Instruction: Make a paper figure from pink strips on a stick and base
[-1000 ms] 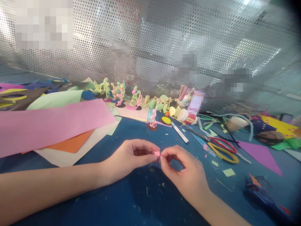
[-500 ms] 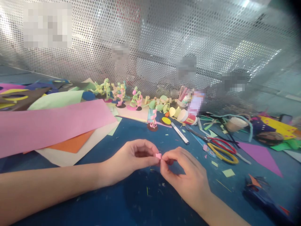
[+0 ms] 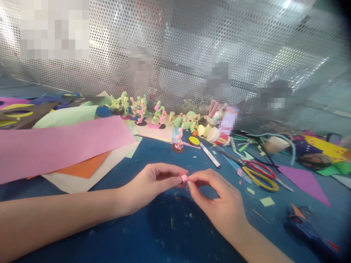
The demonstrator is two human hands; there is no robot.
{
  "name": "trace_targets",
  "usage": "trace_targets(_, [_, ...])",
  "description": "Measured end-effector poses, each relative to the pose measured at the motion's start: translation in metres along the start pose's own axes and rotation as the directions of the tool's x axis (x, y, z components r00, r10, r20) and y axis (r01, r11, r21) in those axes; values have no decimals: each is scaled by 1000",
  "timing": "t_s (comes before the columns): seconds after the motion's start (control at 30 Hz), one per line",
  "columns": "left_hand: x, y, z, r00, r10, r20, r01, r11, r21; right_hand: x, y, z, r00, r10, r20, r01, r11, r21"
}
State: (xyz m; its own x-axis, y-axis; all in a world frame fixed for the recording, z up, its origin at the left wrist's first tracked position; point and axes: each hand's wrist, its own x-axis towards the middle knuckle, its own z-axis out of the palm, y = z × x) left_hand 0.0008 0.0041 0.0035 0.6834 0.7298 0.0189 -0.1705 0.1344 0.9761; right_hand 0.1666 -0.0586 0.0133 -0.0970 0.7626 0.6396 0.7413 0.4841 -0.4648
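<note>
Change: since the earlier frames both hands have shifted only slightly; the pink piece now sits a touch higher between the fingertips, and nothing else on the worktop has moved.
Left hand: left hand (image 3: 153, 182) hovers low over the near middle of the blue worktop (image 3: 142, 233), its thumb and forefinger pressed together on the left side of a small pink paper piece (image 3: 184, 178).
Right hand: right hand (image 3: 219, 204) meets it from the right, thumb and forefinger pinching the same piece, the other fingers curled loosely.
Pink paper piece: held in the air between the two hands, just above the worktop, in the near centre of the scene.
Left side: a large pink paper sheet (image 3: 60, 146) lies over an orange sheet (image 3: 85, 168) and a cream sheet (image 3: 79, 182).
Far middle: a row of small curled paper figures (image 3: 139, 109) stands along the perforated metal screen (image 3: 192, 47); one pink-and-blue paper figure (image 3: 178, 138) stands nearer.
Right side: a white marker (image 3: 210, 155), a glue bottle (image 3: 219, 137) lying on its side, scissors with red and yellow handles (image 3: 257, 173), a purple paper triangle (image 3: 304, 180), scattered paper scraps (image 3: 267, 201).
</note>
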Motion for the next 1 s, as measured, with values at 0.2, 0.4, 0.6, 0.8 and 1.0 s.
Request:
trace_targets(0.2, [-1,1,0,1000,-24,1,24,1000,-8,2,-1,0,999,-32,-22,31,999,-26])
trace_targets(0.4, [-2,1,-1,999,-38,16,38,999,13,-1,-1,4,999,32,-13,-33,999,-21])
trace_targets(0.6, [-2,1,-1,996,-34,88,29,998,62,-3,-2,6,999,-35,-30,33,998,-46])
trace_targets(0.8, [1,0,-1,1000,-19,16,19,1000,-11,-3,-1,5,999,32,-3,-33,999,-32])
trace_targets(1.0, [3,-2,-2,1000,-2,-7,2,1000,-28,-1,1,6,999,52,-2,-52,998,-22])
